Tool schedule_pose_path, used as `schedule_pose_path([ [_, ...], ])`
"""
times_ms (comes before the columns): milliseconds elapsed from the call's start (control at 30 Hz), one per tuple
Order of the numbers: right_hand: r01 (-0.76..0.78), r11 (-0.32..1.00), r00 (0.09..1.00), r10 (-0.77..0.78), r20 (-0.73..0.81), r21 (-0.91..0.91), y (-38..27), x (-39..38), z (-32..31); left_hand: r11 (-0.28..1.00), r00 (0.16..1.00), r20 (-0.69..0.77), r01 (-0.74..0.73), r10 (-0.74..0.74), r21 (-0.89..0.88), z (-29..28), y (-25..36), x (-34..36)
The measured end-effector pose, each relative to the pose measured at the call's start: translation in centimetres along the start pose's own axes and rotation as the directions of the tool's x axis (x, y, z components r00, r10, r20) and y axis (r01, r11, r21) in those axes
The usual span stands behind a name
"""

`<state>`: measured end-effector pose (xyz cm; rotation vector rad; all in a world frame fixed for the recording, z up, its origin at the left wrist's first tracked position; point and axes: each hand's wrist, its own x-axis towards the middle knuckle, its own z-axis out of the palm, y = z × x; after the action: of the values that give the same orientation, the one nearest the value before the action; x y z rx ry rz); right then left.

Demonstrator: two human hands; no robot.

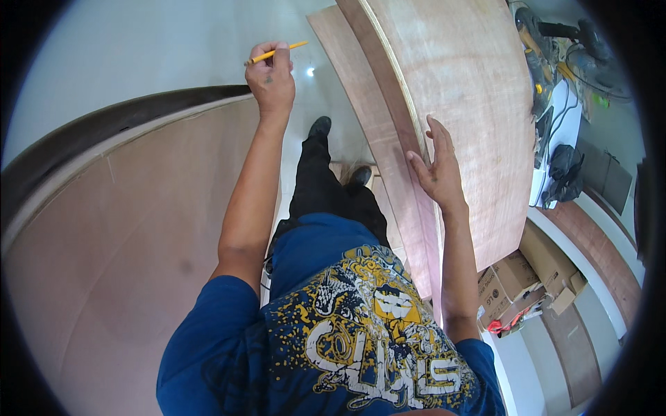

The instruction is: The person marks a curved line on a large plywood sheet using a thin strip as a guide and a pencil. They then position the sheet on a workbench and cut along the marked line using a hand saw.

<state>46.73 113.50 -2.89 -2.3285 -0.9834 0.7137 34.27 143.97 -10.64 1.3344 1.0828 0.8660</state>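
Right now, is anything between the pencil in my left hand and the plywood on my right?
Nothing visible: the yellow pencil in your left hand has a clear way to that plywood.

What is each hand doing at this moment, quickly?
Left hand: closed, holding a yellow pencil.
Right hand: open, fingers spread, at the edge of the plywood panel; holding nothing visible.

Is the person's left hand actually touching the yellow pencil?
Touching: the head view shows the yellow pencil gripped in the left hand, poking out on both sides.
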Motion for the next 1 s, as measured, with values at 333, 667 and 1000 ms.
schedule_pose_path([
  [333,-0.244,0.97,0.969,0.244,0.037,-0.018,2.1,-3.4,0.3,0.948,0.893,0.32,0.307,-0.316,0.081,2.7,-3.3,12.0],
  [667,-0.352,0.936,0.927,0.346,0.144,0.023,6.8,-9.5,1.4,0.85,0.689,0.568,0.525,-0.451,0.038,6.5,-11.9,26.6],
  [1000,-0.422,0.901,0.906,0.413,0.093,0.103,7.1,-11.0,1.4,0.76,0.517,0.735,0.65,-0.439,-0.003,8.9,-10.9,21.7],
])
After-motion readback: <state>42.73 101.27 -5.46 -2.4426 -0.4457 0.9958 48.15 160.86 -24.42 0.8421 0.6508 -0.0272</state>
